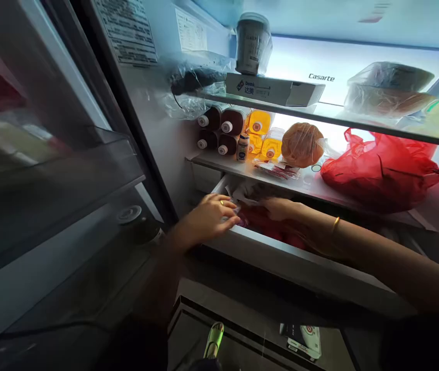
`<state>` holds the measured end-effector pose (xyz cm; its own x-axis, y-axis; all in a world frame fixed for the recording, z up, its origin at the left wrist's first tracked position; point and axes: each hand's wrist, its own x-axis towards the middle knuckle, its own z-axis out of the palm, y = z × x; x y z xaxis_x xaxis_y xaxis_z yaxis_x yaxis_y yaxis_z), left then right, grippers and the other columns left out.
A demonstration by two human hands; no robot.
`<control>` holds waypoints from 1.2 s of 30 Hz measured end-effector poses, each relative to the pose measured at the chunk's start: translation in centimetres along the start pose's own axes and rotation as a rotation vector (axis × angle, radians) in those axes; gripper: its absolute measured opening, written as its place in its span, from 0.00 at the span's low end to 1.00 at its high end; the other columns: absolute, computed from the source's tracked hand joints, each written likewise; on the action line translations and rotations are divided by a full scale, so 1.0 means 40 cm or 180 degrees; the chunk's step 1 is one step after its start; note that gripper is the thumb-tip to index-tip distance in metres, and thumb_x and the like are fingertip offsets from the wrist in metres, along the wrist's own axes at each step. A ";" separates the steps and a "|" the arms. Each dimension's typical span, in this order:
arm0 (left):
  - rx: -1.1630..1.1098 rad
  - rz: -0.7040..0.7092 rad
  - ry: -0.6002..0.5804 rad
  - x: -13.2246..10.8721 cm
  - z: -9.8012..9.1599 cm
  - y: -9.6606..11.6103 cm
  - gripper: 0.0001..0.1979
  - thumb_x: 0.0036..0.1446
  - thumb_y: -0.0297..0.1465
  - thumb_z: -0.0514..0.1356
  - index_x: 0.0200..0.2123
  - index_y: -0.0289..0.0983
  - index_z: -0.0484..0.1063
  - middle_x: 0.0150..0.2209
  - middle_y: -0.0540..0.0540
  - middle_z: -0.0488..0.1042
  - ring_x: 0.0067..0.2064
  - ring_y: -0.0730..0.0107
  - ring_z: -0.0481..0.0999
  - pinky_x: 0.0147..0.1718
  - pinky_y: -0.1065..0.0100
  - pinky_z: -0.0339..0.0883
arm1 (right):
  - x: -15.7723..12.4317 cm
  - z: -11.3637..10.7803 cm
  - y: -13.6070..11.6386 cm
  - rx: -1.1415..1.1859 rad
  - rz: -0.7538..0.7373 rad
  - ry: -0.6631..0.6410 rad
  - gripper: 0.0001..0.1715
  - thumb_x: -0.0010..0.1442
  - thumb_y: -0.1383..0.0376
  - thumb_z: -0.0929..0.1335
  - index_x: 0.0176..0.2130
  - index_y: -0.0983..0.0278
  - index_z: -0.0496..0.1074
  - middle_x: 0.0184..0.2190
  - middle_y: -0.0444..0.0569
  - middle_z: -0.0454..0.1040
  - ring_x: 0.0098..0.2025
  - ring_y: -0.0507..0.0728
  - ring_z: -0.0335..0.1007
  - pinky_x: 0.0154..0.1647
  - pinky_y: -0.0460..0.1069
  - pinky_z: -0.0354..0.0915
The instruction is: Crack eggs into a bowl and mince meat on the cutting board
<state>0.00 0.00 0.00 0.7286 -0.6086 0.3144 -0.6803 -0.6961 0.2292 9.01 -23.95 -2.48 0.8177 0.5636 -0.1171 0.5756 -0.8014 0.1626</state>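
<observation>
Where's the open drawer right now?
Head view, centre: the drawer sits below the shelf with the red bag; the left hand is at its left end, the right hand inside.

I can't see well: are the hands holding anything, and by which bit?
I can't tell for the right hand: it is in the drawer, blurred and dim. The left hand, loosely spread at the drawer's edge, shows no hold.

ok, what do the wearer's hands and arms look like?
No gloves. Left hand: gold-coloured ring. Right hand: slim gold-coloured bangle at the wrist. Forearms bare; any sleeves are too dark to make out.
</observation>
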 end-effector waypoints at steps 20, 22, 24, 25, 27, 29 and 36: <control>0.1615 -0.0320 -0.1196 0.328 0.159 -0.111 0.28 0.39 0.38 0.66 0.48 0.42 0.71 0.54 0.42 0.68 0.58 0.48 0.58 0.57 0.51 0.40 | -0.035 -0.024 -0.030 0.0021 0.1211 -0.0318 0.19 0.61 0.67 0.59 0.46 0.74 0.71 0.43 0.67 0.73 0.44 0.63 0.73 0.39 0.49 0.66; 0.1669 -0.0438 -0.1317 0.327 0.163 -0.110 0.34 0.35 0.42 0.67 0.49 0.41 0.70 0.54 0.40 0.68 0.58 0.45 0.57 0.57 0.49 0.39 | -0.044 -0.022 -0.021 0.0124 0.1483 -0.0592 0.24 0.60 0.57 0.61 0.43 0.73 0.73 0.39 0.67 0.75 0.43 0.64 0.73 0.38 0.50 0.67; 0.1792 -0.0491 -0.1469 0.323 0.159 -0.104 0.37 0.33 0.47 0.67 0.49 0.39 0.70 0.54 0.38 0.67 0.57 0.43 0.57 0.57 0.49 0.38 | -0.065 -0.023 -0.008 0.0092 0.1624 -0.0917 0.31 0.58 0.48 0.61 0.40 0.72 0.75 0.36 0.65 0.75 0.42 0.66 0.73 0.37 0.52 0.68; 0.1830 -0.0505 -0.1506 0.320 0.155 -0.101 0.39 0.33 0.49 0.66 0.50 0.38 0.70 0.54 0.37 0.67 0.57 0.42 0.57 0.57 0.48 0.37 | -0.079 -0.024 -0.002 0.0023 0.1682 -0.1082 0.34 0.56 0.45 0.60 0.39 0.72 0.76 0.35 0.65 0.76 0.42 0.67 0.73 0.37 0.53 0.68; 0.1820 -0.0437 -0.1441 0.314 0.145 -0.096 0.42 0.33 0.51 0.66 0.52 0.37 0.67 0.55 0.36 0.66 0.57 0.42 0.58 0.57 0.48 0.37 | -0.105 -0.027 -0.001 -0.0205 0.1745 -0.1233 0.35 0.56 0.44 0.61 0.37 0.72 0.76 0.34 0.65 0.75 0.42 0.69 0.72 0.39 0.57 0.67; 0.1676 -0.0257 -0.1234 0.310 0.136 -0.093 0.46 0.34 0.49 0.66 0.57 0.37 0.61 0.57 0.36 0.62 0.57 0.43 0.57 0.57 0.48 0.37 | -0.120 -0.030 -0.013 -0.0543 0.1658 -0.0865 0.30 0.57 0.48 0.62 0.37 0.72 0.75 0.35 0.67 0.75 0.43 0.70 0.70 0.43 0.62 0.64; 0.1345 -0.0100 -0.1088 0.302 0.119 -0.096 0.53 0.36 0.45 0.68 0.63 0.40 0.46 0.59 0.33 0.58 0.57 0.43 0.58 0.55 0.49 0.45 | -0.050 0.000 -0.006 0.0169 -0.0268 0.0047 0.18 0.62 0.70 0.58 0.51 0.65 0.65 0.48 0.57 0.71 0.48 0.58 0.68 0.47 0.50 0.62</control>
<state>11.79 -6.50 -1.47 0.7802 -0.6252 -0.0203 -0.6181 -0.7655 -0.1787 7.22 -24.88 -2.28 0.7665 0.6321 -0.1137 0.6418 -0.7602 0.1005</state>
